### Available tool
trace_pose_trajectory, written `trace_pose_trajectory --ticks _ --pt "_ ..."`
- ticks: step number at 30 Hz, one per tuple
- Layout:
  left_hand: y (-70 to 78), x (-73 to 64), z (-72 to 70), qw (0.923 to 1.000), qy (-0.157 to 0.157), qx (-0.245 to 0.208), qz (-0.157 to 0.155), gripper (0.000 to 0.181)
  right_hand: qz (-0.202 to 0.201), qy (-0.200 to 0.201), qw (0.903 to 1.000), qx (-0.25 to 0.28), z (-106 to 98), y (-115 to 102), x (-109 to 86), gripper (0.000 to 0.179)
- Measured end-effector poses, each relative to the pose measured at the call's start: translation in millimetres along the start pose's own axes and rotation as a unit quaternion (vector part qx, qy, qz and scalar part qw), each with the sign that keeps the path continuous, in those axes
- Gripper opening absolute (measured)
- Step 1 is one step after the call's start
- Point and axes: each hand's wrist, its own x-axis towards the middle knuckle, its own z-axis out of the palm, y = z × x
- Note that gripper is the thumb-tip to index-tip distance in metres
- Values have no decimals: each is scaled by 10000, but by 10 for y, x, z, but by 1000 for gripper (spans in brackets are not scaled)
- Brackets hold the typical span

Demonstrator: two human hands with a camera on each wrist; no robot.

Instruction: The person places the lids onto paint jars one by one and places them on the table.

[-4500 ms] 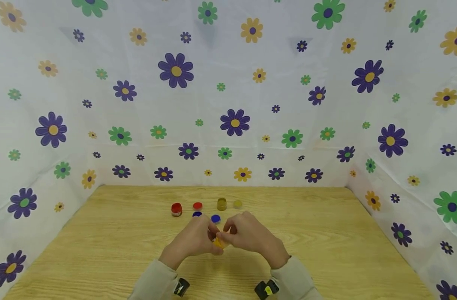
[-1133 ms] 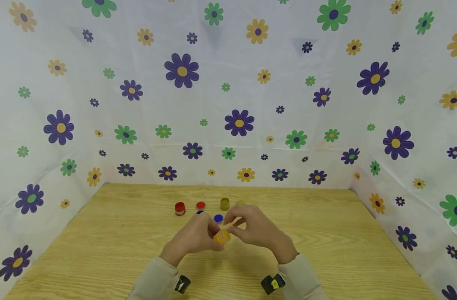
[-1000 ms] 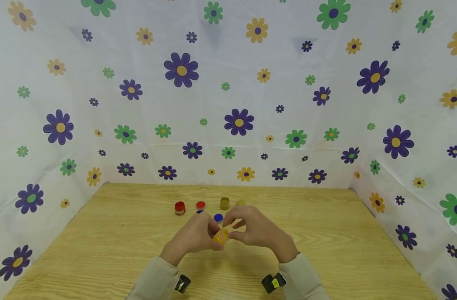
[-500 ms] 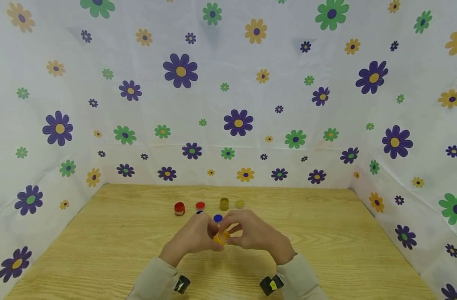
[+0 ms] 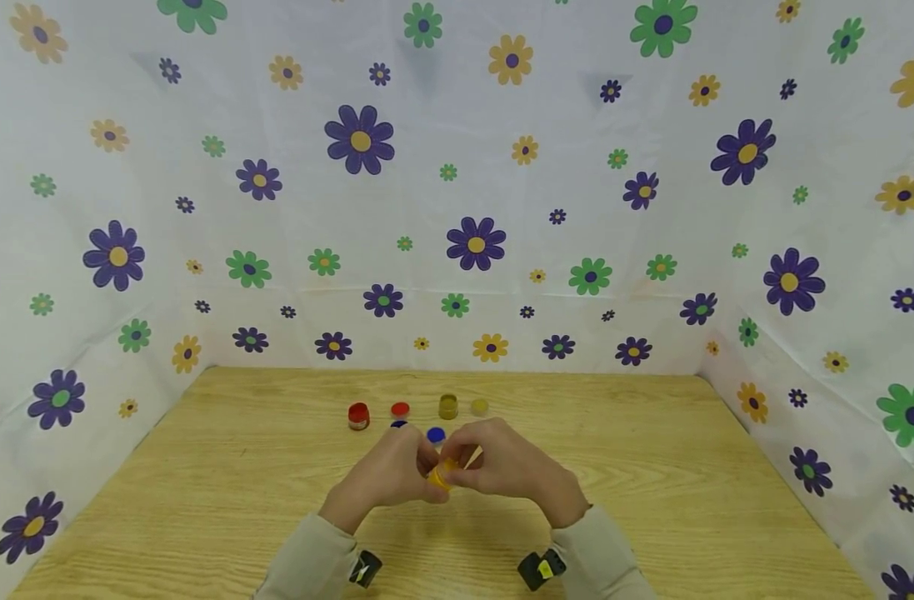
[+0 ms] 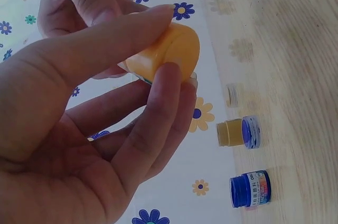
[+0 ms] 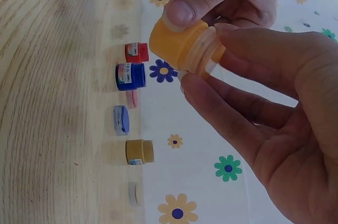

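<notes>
A small orange-yellow paint jar (image 7: pixel 179 42) is held above the table, tilted, between the thumb and fingers of my left hand (image 5: pixel 389 471). My right hand (image 5: pixel 505 462) pinches the jar's clear-rimmed lid (image 7: pixel 204 49) with thumb and fingertips. The lid sits on the jar's mouth; whether it is tight I cannot tell. In the left wrist view the left thumb and fingers curl round the jar body. Beyond the hands stand a blue paint jar (image 6: pixel 251 188), mostly hidden by my left hand in the head view, and a blue lid (image 5: pixel 436 435).
Farther back on the wooden table (image 5: pixel 239 467) are a red paint jar (image 5: pixel 358 416), a red lid (image 5: pixel 400 409), an ochre paint jar (image 5: pixel 447 407) and a yellowish lid (image 5: pixel 479 407). A white flowered cloth (image 5: pixel 427 200) surrounds the table at the back and sides.
The right hand's fingers, spread wider around the lid half a second ago, now pinch it more closely. My left hand keeps its hold on the jar; the other jars stay put.
</notes>
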Motion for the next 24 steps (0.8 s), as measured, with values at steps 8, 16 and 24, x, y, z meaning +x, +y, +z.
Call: trace_pose_trajectory --ticks 8,16,24 --pt "4 14 6 9998 -40 -131 -121 13 103 102 9997 -206 28 27 26 10" --pt "-4 14 13 9998 -57 -116 -155 12 94 15 9992 -381 50 73 39 16" --pt "-4 0 2 9998 9 -76 -190 15 -132 103 9997 -175 -25 35 -8 23"
